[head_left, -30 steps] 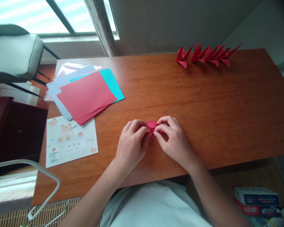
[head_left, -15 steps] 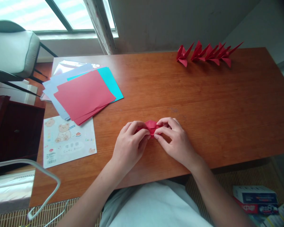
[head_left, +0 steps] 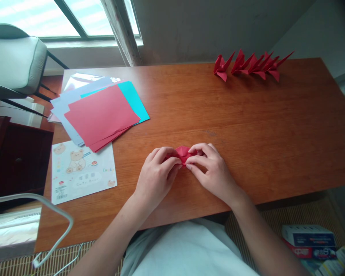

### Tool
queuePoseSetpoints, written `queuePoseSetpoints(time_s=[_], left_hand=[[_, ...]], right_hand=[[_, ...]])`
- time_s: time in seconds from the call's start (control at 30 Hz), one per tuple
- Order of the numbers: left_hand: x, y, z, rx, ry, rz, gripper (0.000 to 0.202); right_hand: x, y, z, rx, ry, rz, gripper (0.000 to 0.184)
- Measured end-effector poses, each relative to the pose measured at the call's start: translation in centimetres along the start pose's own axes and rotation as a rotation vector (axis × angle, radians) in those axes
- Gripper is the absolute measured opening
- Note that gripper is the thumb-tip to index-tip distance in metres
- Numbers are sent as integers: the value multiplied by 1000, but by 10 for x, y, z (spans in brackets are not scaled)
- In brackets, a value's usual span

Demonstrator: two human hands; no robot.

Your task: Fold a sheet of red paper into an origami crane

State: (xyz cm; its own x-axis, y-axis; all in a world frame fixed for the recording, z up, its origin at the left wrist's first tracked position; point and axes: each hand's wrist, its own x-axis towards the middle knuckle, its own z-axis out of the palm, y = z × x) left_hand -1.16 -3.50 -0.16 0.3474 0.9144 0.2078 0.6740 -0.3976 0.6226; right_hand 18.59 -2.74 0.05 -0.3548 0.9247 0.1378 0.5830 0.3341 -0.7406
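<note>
Between my two hands, near the front edge of the wooden table (head_left: 247, 126), is a small piece of folded red paper (head_left: 183, 151). My left hand (head_left: 158, 170) is closed on its left side, thumb and fingertips pinching it. On the right side my right hand (head_left: 214, 170) pinches the paper the same way. The fingers cover both ends of the paper, so only its middle shows, with a crease running across it. Several finished red paper cranes (head_left: 248, 67) stand in a row at the far right of the table.
Red sheets (head_left: 103, 115) lie over blue sheets (head_left: 142, 109) and pale ones at the left. A bear-printed paper pack (head_left: 84, 172) lies in front of them. A white bent tube (head_left: 60, 214) rises at lower left. Boxes (head_left: 309, 241) sit below the table at right, a chair (head_left: 17, 63) beyond it.
Both hands stay nearly in place. The fingers of my right hand have shifted slightly left along the folded red paper, and its front flap looks narrower. The view has moved a little.
</note>
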Motion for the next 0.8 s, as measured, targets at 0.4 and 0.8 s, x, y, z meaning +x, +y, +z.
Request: queuePoseSetpoints(time_s=[0.4,0.8], left_hand=[[3,9,6,80,33,-75,11],[4,11,8,78,48,-94,9]], right_hand=[[5,-10,11,-92,89,97,14],[7,-13,17,-145,115,133,17]])
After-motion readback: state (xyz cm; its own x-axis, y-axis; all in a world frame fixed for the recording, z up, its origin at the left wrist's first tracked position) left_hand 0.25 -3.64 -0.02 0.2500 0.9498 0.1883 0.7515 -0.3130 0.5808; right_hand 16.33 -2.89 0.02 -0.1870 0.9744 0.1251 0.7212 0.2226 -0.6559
